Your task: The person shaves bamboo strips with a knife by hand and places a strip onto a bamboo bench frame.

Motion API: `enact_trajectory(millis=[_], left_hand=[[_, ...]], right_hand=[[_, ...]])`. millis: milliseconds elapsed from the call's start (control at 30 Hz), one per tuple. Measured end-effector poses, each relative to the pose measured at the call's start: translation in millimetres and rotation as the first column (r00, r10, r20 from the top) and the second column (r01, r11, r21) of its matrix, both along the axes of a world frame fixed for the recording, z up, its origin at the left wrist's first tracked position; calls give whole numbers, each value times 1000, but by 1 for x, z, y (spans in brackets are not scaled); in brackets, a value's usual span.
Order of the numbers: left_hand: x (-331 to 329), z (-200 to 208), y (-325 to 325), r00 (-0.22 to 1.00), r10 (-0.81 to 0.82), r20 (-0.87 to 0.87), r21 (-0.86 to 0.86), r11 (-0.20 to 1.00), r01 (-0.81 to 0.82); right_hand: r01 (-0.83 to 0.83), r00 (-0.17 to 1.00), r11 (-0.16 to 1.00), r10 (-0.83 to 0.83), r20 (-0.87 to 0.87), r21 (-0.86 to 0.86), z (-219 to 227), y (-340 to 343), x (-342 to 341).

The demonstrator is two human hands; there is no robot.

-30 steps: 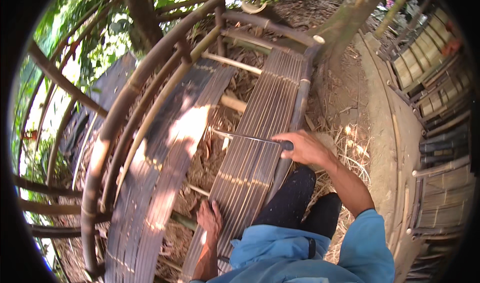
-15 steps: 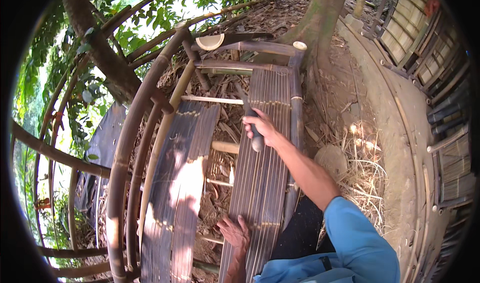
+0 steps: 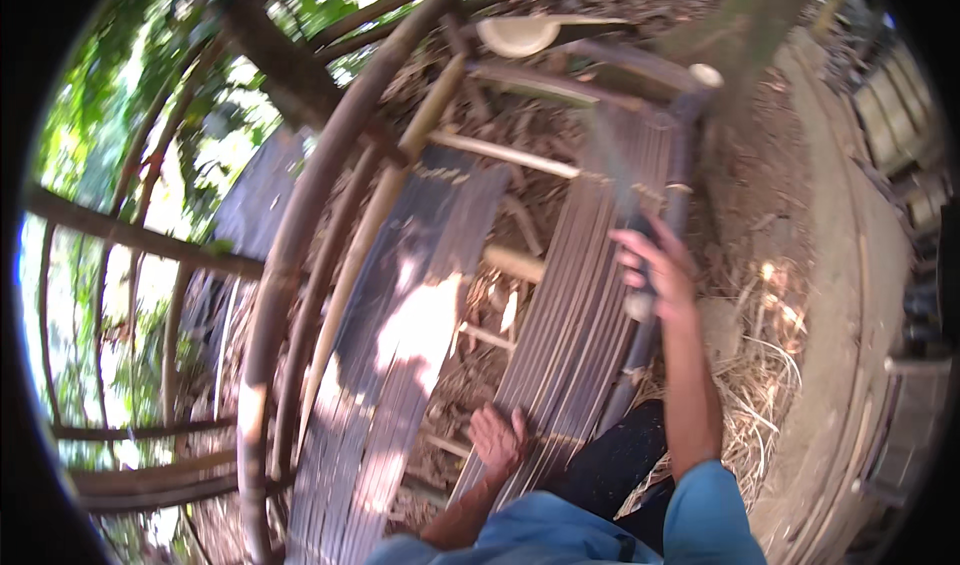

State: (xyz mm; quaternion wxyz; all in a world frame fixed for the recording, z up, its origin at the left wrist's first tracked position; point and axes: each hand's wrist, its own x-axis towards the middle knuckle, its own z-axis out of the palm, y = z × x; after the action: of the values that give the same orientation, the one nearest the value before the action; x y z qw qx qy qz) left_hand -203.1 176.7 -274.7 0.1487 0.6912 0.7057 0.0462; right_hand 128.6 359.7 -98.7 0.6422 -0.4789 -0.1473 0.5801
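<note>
Right hand (image 3: 660, 265) is wrapped around the handle of a knife-like tool (image 3: 627, 203), which points away above the far part of the slatted panel (image 3: 580, 315); blur hides the cutting edge. Left hand (image 3: 498, 440) lies loose at the panel's left side, grasping nothing visible (firm contact: cannot tell). Judgement: tool probably stiff, moderately weighty; hold by the handle only. Slats look thin, light, springy, perhaps slick; steady with a flat palm, well off the blade.
</note>
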Motion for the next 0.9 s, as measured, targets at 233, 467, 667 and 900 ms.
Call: enact_trajectory(millis=[233,467,667,900], left_hand=[[4,8,10,997,-12,75,-86,996,18],[-31,4,10,894,-265,361,148,963,225],[-130,36,22,910,-348,-227,321,855,407],[-245,13,19,868,-266,-420,248,886,391]], right_hand=[[282,852,940,-153,500,-193,16,-203,-3],[197,979,936,-204,-9,292,119,-289,-136],[253,894,961,-186,-408,115,245,-317,-224],[-59,971,935,-27,237,350,286,-353,-232]])
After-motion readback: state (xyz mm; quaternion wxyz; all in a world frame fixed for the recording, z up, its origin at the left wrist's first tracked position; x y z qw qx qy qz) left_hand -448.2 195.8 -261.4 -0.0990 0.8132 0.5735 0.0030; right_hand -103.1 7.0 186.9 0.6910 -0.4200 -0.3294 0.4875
